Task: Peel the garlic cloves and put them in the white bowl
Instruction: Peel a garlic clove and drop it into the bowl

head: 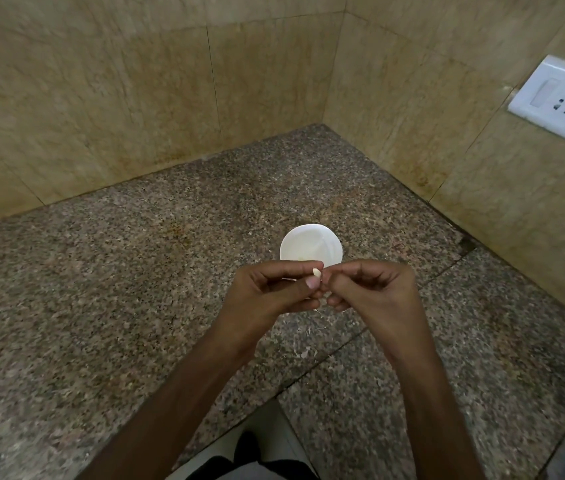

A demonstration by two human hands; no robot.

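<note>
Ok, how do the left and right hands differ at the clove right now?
The left hand holds the garlic clove between thumb and forefinger, clove tip showing; the right hand pinches at its side with curled fingers, probably at the skin. The left hand's thumbnail faces the camera; the right hand shows mostly knuckles. Both hover over the near rim of the white bowl.
</note>
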